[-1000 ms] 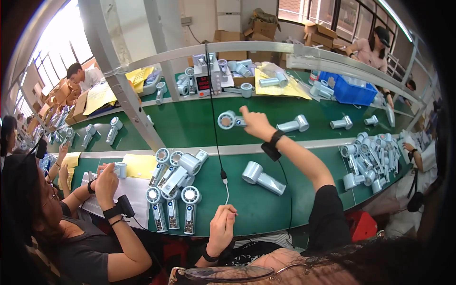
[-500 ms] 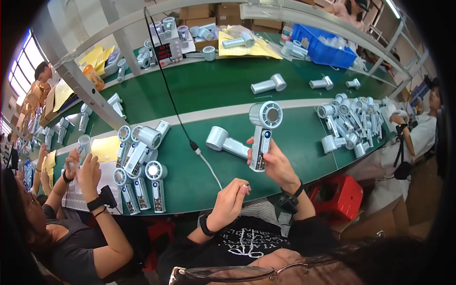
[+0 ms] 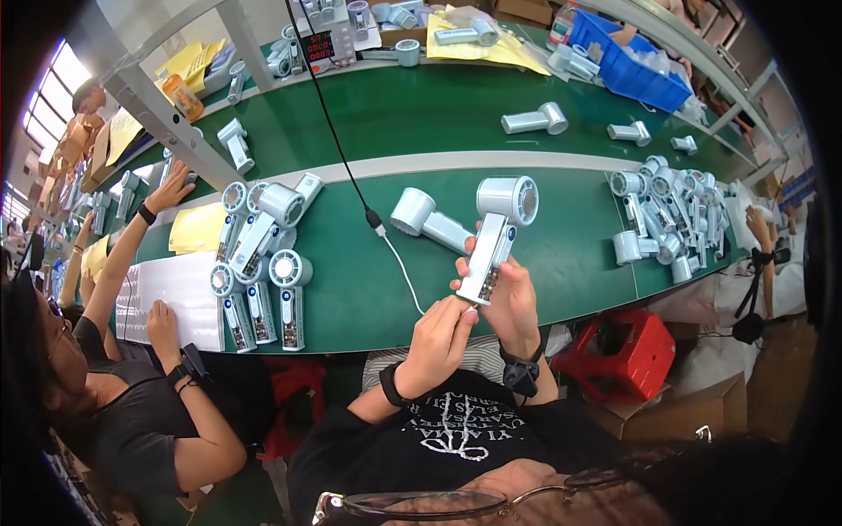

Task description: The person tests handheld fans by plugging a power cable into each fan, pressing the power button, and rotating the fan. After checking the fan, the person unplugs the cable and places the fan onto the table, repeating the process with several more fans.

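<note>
Holding a pale blue handheld fan (image 3: 488, 250) over the near part of the green table (image 3: 351, 294), upright but leaning to the right at the top; wrapping the right hand (image 3: 517, 302) round the handle, with the thumb on the near side and fingertips showing past the left edge; baring circuit parts along the handle's right face, below a dark round button; pinching the white cable (image 3: 402, 267) near its end with the left hand (image 3: 438, 333), with thumb and forefinger pressed together against the foot of the handle; cannot tell whether the plug sits inside, hidden by those fingertips; leading the cable up to a black connector (image 3: 374, 219) and a hanging black cord (image 3: 329, 123); seeing a second fan (image 3: 434, 223) lying on the table just beyond the right fingertips; having a cluster of fans (image 3: 281, 204) stacked and laid out to the left, beside a white sheet (image 3: 167, 294) and yellow paper (image 3: 195, 230); facing a bigger pile of fans (image 3: 662, 210) well apart at the right, plus three loose fans (image 3: 535, 120) across the pale strip and a blue bin (image 3: 636, 70) farther back; sitting next to a co-worker, seen with one hand (image 3: 171, 188) stretched forward over the table and the other (image 3: 162, 324) near the sheet.
</note>
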A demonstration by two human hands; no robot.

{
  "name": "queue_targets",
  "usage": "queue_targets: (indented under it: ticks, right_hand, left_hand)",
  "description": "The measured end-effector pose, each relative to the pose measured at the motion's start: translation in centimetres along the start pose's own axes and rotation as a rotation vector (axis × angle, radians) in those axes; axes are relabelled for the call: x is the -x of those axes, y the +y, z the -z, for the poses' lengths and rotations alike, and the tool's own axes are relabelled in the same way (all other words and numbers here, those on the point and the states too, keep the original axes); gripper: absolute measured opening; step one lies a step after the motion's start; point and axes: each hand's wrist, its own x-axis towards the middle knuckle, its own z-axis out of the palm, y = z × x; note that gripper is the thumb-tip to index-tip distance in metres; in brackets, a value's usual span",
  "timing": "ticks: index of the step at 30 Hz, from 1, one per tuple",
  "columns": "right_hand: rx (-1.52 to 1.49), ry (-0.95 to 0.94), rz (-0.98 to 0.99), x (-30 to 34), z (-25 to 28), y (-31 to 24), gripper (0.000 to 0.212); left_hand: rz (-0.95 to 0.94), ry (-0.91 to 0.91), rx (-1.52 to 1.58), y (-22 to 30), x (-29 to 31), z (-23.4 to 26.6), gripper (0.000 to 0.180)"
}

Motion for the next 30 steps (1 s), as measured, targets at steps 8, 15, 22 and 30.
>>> queue_targets:
  ticks: [8,15,22,30]
  right_hand:
    - [0.133,0.089,0.001,0.1,-0.1,1.2,0.053]
    - [0.440,0.115,0.164,0.0,-0.7,2.3,0.044]
    - [0.461,0.124,0.192,0.0,-0.5,2.6,0.045]
    - [0.581,0.139,0.199,0.2,0.0,3.2,0.045]
  left_hand:
    - [0.020,0.102,-0.100,0.0,-0.2,-0.1,0.010]
    - [0.185,0.102,0.022,-0.5,-0.2,0.5,0.012]
    - [0.186,0.085,0.021,-0.4,-0.4,0.9,0.013]
    - [0.352,-0.009,0.146,-1.5,-0.2,1.2,0.012]
